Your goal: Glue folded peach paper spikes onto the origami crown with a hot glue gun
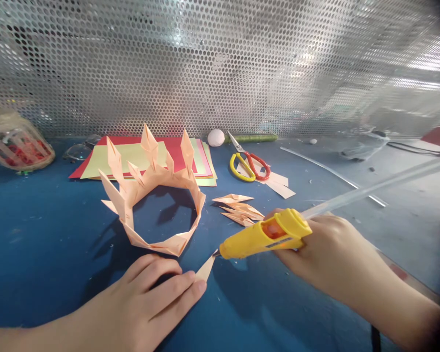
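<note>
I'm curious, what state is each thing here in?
Left hand: holding the paper piece by its near end.
Right hand: wrapped around the glue gun.
Glue gun: nozzle at the paper piece's tip, clear stick in back.
Paper crown: standing, front rim without spikes.
Folded paper spikes: loose, lying grouped.
Scissors: lying flat, blades apparently closed.
Coloured sheets: stacked.
Jar: red contents inside.

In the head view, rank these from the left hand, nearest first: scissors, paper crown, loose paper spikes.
1. Paper crown, just beyond the left hand.
2. Loose paper spikes, right of the crown.
3. Scissors, farther back, beyond the spikes.
</note>
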`<state>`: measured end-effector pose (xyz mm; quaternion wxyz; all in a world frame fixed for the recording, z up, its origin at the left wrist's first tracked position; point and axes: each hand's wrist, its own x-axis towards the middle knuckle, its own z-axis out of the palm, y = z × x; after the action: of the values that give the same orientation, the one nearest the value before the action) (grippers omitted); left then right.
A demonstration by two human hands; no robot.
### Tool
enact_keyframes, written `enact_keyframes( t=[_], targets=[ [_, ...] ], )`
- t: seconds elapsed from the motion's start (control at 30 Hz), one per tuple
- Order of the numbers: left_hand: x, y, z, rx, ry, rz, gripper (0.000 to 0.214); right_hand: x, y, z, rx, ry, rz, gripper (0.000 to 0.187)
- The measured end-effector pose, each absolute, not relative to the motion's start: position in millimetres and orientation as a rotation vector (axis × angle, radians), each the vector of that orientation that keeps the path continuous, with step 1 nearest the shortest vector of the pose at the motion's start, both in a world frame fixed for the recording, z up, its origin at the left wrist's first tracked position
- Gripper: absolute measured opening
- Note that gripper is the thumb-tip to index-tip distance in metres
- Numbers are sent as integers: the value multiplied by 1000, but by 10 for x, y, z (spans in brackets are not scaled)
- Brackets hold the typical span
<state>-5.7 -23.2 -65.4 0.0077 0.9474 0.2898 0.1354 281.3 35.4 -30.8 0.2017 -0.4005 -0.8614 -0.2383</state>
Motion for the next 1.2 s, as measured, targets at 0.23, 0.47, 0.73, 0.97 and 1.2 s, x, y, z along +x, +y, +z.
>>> enact_keyframes(
  t=[0.23,0.47,0.73,0.97,1.2],
  targets=[
    [-53,-218,-632,3022,898,390,65,2840,344,-312,-1126,-2425,-685,30],
    [-67,-216,-654,3042,907,409,64,2854,356,-304,-1110,-2425,-699,30],
    [-57,-201,-703,3070,908,487,62,2835,376,-304,-1106,-2419,-723,33],
    [-51,-199,-699,3067,902,515,61,2846,352,-298,-1123,-2419,-753,35],
    [-76,-220,-671,3082,932,370,62,2830,357,-302,-1118,-2398,-748,33]
  ],
)
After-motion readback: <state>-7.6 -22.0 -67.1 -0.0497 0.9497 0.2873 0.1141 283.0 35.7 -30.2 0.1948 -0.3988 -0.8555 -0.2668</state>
